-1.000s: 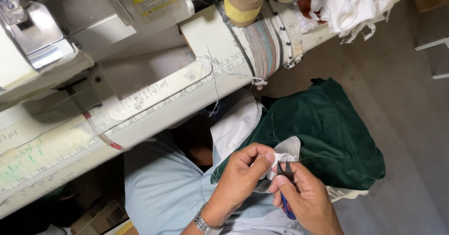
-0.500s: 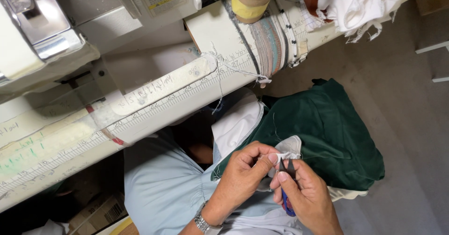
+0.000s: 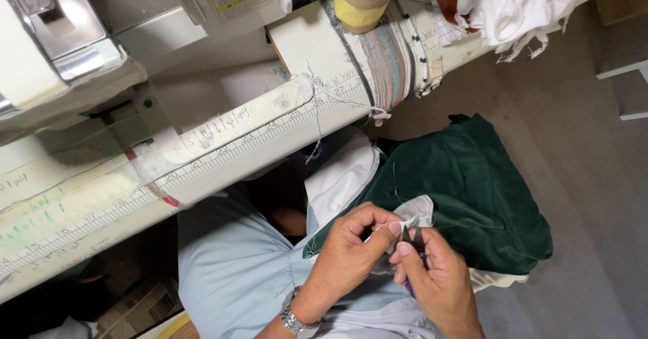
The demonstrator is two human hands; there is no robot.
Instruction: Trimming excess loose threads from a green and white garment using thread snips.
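My left hand (image 3: 347, 251), with a metal watch at the wrist, pinches a small pale fabric piece (image 3: 417, 212) over my lap. My right hand (image 3: 435, 281) is closed around small snips with a blue handle (image 3: 413, 239), whose dark blades touch the pale piece. Both hands meet at the edge of a dark green garment (image 3: 472, 184) draped across my lap. A white fabric panel (image 3: 341, 177) lies beside the green cloth. The snips' blade tips are partly hidden by my fingers.
A cream work table edge with a taped measuring strip (image 3: 223, 150) runs across above my lap. On it are a sewing machine (image 3: 54, 35), a yellow tape roll (image 3: 361, 1) and bunched white cloth (image 3: 520, 8). Grey floor (image 3: 594, 211) lies to the right.
The hands keep the same grip on the pale piece and snips. The view has drifted slightly, and the fingers have shifted only a little.
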